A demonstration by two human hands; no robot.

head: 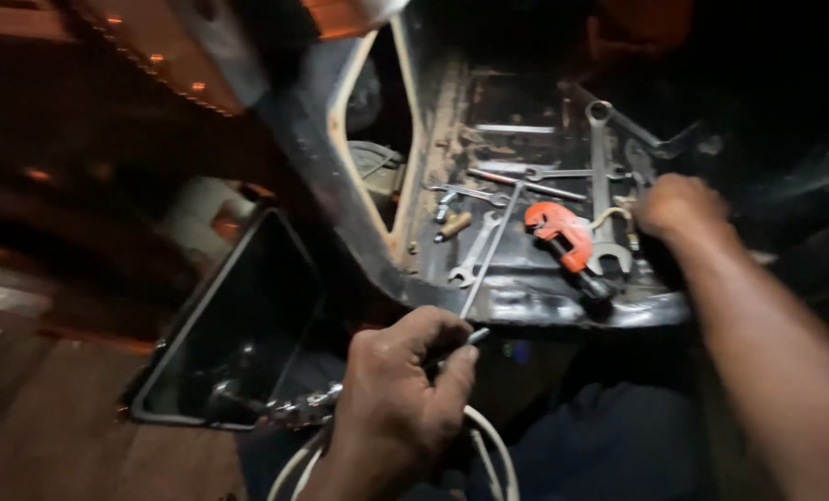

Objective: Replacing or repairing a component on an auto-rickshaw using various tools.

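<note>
My left hand (405, 385) is closed around a thin metal rod (490, 250) that slants up onto a dark metal shelf (544, 306); white cables (493, 445) loop below the hand. My right hand (679, 206) reaches to the shelf's right side, fingers curled over something among the tools; what it grips is hidden. An orange pipe cutter (563, 237) lies just left of that hand, beside a long open-ended spanner (602, 176).
Several spanners (475, 249) and a screwdriver (526, 184) lie scattered on the shelf. A black rectangular frame (233, 325) stands at lower left. A curved metal body edge (326, 176) runs diagonally. The surroundings are dark, with blurred lights at the left.
</note>
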